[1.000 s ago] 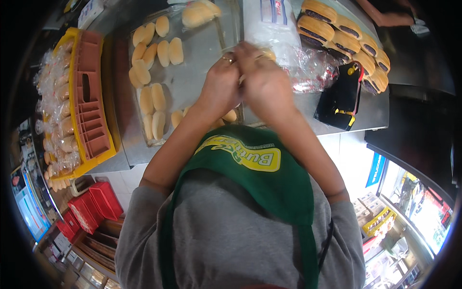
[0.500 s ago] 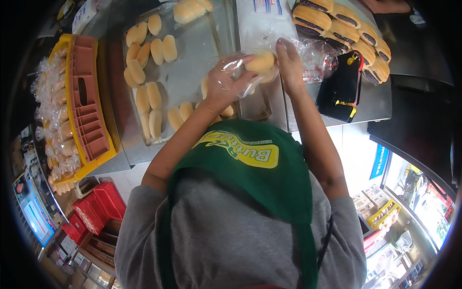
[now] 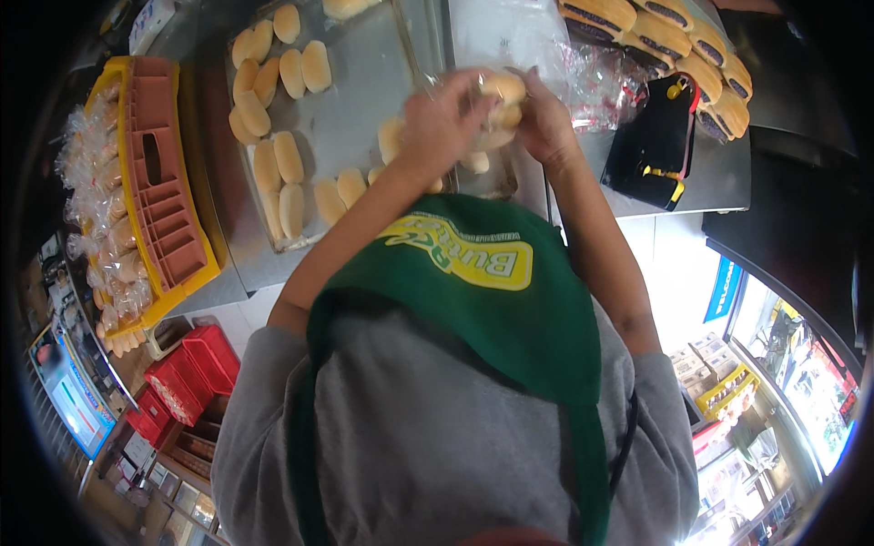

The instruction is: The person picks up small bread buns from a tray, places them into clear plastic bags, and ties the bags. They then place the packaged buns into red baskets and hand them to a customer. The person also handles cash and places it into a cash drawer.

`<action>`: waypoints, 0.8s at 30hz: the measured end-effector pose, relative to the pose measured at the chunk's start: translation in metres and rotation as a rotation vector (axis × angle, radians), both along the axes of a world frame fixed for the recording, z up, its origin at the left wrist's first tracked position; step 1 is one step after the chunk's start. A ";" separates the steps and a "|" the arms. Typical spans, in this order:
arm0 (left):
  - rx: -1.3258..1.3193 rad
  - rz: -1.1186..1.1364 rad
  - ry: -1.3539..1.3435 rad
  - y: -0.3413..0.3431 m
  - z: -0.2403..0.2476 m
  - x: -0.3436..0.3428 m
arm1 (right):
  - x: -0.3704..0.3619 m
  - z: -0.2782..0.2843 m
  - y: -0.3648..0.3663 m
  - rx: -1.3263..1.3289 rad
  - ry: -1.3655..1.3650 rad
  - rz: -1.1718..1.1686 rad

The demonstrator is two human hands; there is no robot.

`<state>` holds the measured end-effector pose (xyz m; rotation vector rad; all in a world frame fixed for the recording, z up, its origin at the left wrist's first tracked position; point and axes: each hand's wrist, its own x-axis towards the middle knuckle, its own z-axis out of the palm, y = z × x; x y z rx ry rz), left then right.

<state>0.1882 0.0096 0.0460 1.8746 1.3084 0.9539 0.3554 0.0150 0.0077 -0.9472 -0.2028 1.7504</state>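
Note:
Between my hands is a clear plastic bag of bread buns (image 3: 503, 88), held above the right part of a metal baking tray (image 3: 350, 136). My left hand (image 3: 442, 126) grips the bag's left side, its fingers a little blurred. My right hand (image 3: 546, 120) is curled round the bag's right side, the thumb and fingers partly hidden behind it. Pale oblong buns (image 3: 290, 157) lie in pairs along the tray's left side. More buns sit beneath my left forearm, partly covered by it.
To the left stands a yellow and brown crate (image 3: 164, 182) beside bagged buns (image 3: 114, 218). At the right are a heap of clear plastic bags (image 3: 605, 86), dark-filled breads (image 3: 660, 36) and a black case (image 3: 651, 150) with yellow clips. A pack of white plastic (image 3: 492, 36) lies beyond my hands.
The bag has turned upright, and more than one bun now shows in it. My left hand has moved slightly up and right, and my right hand has curled in round the bag.

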 end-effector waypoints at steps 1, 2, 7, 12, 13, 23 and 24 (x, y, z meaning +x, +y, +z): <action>-0.174 0.021 -0.199 0.004 0.001 -0.002 | -0.002 -0.007 -0.003 -0.019 0.015 0.003; -0.164 0.007 -0.216 0.007 -0.001 -0.005 | -0.004 -0.014 0.001 -0.030 0.032 0.003; -0.165 -0.054 -0.374 0.008 0.004 -0.008 | 0.004 -0.023 0.011 0.019 -0.085 -0.008; 0.082 -0.016 -0.101 0.000 -0.004 -0.003 | -0.009 -0.004 0.006 -0.048 -0.101 -0.185; 0.249 -0.017 -0.011 -0.004 -0.007 0.006 | -0.010 0.007 0.005 -0.017 -0.073 -0.173; 0.146 -0.501 0.614 0.031 0.058 0.059 | 0.030 0.067 -0.024 0.387 -0.594 0.089; 0.189 -0.501 0.553 0.033 0.046 0.063 | 0.030 0.072 -0.026 0.415 -0.772 0.121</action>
